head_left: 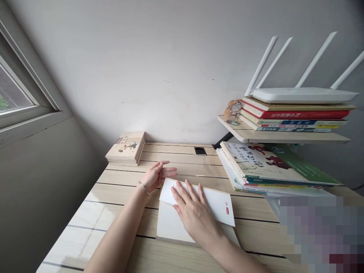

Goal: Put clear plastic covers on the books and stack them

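Right hand, fingers spread, is pressing the white paperback book lying lengthwise left-to-right; left hand is lying open beside its corner.

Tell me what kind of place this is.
Likely a home study corner: a wooden desk by a window, stacked books, a router atop more books on a shelf. Right hand flat on an open book.

Pale plank desk against bare grey wall, window at left, wall shelf at right.
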Tool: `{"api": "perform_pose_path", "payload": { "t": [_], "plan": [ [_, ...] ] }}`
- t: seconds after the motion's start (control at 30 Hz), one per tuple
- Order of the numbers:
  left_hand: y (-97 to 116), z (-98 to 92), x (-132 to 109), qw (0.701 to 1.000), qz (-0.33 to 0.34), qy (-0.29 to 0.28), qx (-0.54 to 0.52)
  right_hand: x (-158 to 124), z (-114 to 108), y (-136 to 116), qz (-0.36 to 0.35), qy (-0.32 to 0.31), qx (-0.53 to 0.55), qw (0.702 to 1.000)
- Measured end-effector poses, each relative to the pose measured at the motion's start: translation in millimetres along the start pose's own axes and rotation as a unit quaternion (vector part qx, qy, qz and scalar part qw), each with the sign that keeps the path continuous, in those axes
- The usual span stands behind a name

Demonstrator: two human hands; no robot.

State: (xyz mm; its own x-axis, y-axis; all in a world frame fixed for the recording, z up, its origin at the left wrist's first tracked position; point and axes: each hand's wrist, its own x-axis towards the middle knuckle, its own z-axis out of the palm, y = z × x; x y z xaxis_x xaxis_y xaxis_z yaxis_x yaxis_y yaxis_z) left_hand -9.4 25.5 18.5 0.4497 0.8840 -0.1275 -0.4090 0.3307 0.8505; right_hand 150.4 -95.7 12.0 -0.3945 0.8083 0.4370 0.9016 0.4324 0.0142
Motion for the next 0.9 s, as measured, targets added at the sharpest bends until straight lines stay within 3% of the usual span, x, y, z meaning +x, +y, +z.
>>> {"api": "perform_pose_path", "payload": {
  "t": [0.33,0.9],
  "plan": [
    [0.3,-1.2,-1.7,0.999,0.002,-0.033,-0.025,2.4,2.5,1.3,0.003,0.015,-0.006,1.000],
    [-5.9,14.8,-15.4,0.999,0.011,-0.018,0.035,8.2,1.4,6.6,-0.010,0.039,0.024,0.999]
  ]
}}
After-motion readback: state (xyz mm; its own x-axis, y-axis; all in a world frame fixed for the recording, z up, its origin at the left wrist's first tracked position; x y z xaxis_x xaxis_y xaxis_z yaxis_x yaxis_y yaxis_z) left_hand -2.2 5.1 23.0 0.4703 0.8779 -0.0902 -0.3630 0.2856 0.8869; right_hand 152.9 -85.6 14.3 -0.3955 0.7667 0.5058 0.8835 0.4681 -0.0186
